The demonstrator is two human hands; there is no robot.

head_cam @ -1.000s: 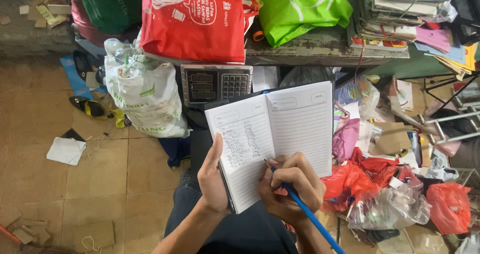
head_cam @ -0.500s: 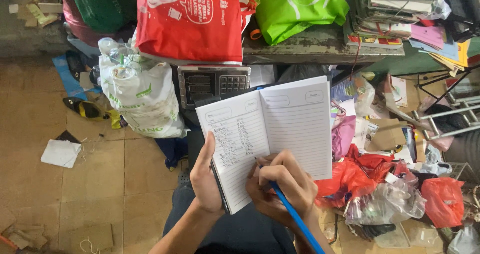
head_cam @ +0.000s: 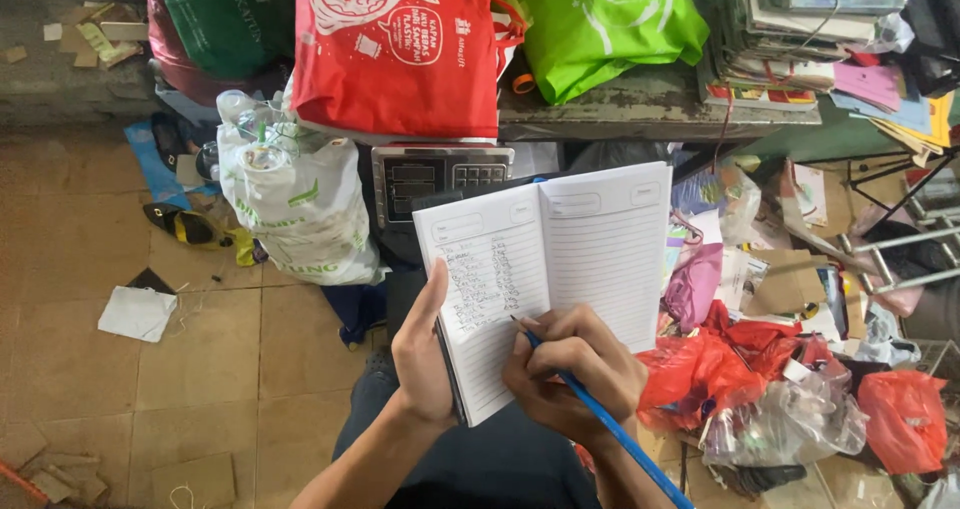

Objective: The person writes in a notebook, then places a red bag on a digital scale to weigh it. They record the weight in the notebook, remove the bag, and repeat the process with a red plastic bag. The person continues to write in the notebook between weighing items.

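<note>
Notebook (head_cam: 560, 269) lies open, held above the person's lap, spine running roughly up and tilted slightly right. Left page carries handwritten lines in its upper half; right page is ruled and blank. Left hand (head_cam: 425, 354) grips the notebook at the left edge, thumb on the page, fingers hidden behind the cover. Right hand (head_cam: 570, 374) is closed around a blue pen (head_cam: 600, 419), tip touching the left page near the spine, just below the written lines; the pen shaft runs down and right past the wrist. Beyond the notebook, partly covered by its top edge, sits a scale (head_cam: 440, 174) with a keypad. Left of the scale stands a white sack (head_cam: 290, 209) holding clear plastic cups. Above the scale hangs a red bag (head_cam: 400, 49); a green bag (head_cam: 590, 24) rests to its right on the worn counter (head_cam: 640, 104). A stack of books (head_cam: 790, 19) sits at the counter's right end. Red plastic bags (head_cam: 710, 369) and clear wrappers are piled on the floor right of the hands. A scrap of white paper (head_cam: 135, 314) lies on the tiled floor (head_cam: 200, 369) at left.
</note>
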